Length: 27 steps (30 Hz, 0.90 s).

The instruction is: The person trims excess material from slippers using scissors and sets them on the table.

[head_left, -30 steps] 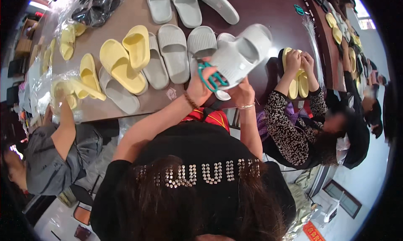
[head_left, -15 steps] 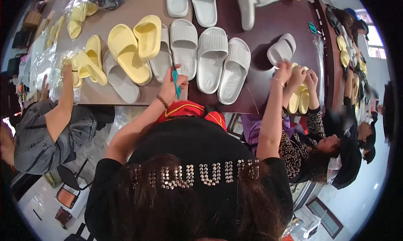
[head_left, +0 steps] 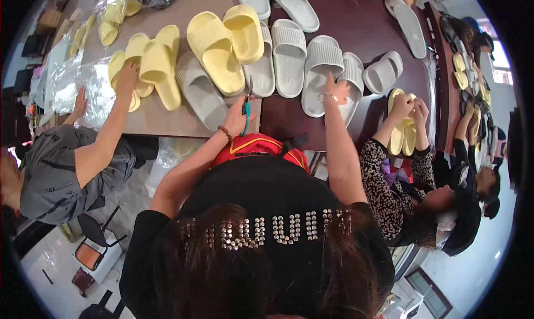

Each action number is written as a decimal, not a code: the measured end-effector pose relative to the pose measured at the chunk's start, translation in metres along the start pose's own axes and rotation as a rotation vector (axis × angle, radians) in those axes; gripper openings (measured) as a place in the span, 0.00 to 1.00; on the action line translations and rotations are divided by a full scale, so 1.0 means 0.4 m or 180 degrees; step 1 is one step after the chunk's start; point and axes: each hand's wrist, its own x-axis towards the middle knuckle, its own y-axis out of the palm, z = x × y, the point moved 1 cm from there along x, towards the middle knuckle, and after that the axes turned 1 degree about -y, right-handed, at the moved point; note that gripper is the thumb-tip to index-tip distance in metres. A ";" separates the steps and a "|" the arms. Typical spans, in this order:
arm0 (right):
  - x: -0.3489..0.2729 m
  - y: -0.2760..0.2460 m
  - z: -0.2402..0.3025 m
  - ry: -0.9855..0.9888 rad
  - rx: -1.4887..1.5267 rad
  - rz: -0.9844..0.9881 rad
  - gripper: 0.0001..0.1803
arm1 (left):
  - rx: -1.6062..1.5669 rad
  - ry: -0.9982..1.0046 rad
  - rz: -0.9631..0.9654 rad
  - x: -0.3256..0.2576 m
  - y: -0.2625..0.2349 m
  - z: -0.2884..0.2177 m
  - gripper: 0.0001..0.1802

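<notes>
This looks like a footwear workshop or packing room: beyond the hands a long brown worktop (head_left: 311, 124) is spread with many loose grey slides (head_left: 289, 57) and yellow slides (head_left: 214, 55), laid out in rows and heaps. Clear plastic bags (head_left: 83, 82) lie at the far left of the hands, and several other people sit close along the worktop's edges, each handling slides. A second surface far to the right carries more footwear
</notes>
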 end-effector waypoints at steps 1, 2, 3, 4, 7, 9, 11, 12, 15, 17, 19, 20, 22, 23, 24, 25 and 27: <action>0.055 -0.003 -0.028 0.0220 0.0220 0.0644 0.25 | -0.0147 0.0020 -0.0043 -0.001 0.005 -0.001 0.25; 0.088 -0.007 -0.046 0.0436 0.0454 0.1285 0.25 | -0.0013 0.0045 -0.0063 0.003 0.004 -0.001 0.26; 0.101 -0.012 -0.066 0.0468 0.0444 0.1245 0.25 | -0.0015 0.0067 -0.0016 0.005 0.005 -0.001 0.26; 0.106 -0.022 -0.091 0.0205 0.0651 0.1061 0.24 | 0.0069 0.0066 0.0051 0.005 0.007 -0.001 0.26; 0.072 -0.114 -0.107 -0.0318 0.0959 0.0580 0.22 | 0.0196 0.0035 0.0038 0.001 -0.003 -0.041 0.26; 0.036 -0.219 -0.149 -0.0162 0.0813 0.0863 0.19 | 0.0088 0.0060 -0.0124 0.001 -0.011 -0.041 0.26; -0.023 -0.274 -0.201 -0.0459 0.1536 0.0561 0.16 | 0.0334 -0.0059 -0.0128 -0.008 -0.021 -0.082 0.25; -0.052 -0.297 -0.208 -0.0398 0.1503 0.0559 0.16 | 0.0057 -0.0064 -0.0095 -0.002 -0.022 -0.086 0.25; -0.135 -0.319 -0.201 -0.1413 0.1364 0.0459 0.16 | -0.0135 0.0065 -0.0015 0.011 -0.015 -0.121 0.26; -0.174 -0.234 -0.238 -0.1192 0.0805 0.1139 0.18 | -0.0568 0.0084 0.0212 0.017 0.003 -0.163 0.26; -0.171 -0.217 -0.227 -0.1225 0.0548 0.1272 0.18 | -0.0411 0.0062 0.0354 0.017 0.016 -0.197 0.26; -0.168 -0.220 -0.220 -0.1304 0.0275 0.1390 0.18 | -0.0448 0.0022 0.0482 0.016 0.029 -0.206 0.26; -0.164 -0.247 -0.218 -0.1468 0.0299 0.1503 0.18 | -0.0453 0.0078 0.0671 0.018 0.034 -0.200 0.26; -0.161 -0.262 -0.226 -0.1675 0.0288 0.1615 0.19 | -0.0435 0.0080 0.0696 0.018 0.037 -0.191 0.26; -0.164 -0.274 -0.240 -0.1785 0.0156 0.1518 0.19 | -0.0333 0.0081 0.0688 0.017 0.036 -0.182 0.26; -0.166 -0.289 -0.249 -0.1757 0.0152 0.1515 0.19 | -0.0235 0.0080 0.0680 0.018 0.035 -0.173 0.26; -0.161 -0.339 -0.251 -0.1591 -0.0175 0.2065 0.20 | -0.0062 0.0128 0.0680 0.005 0.036 -0.174 0.25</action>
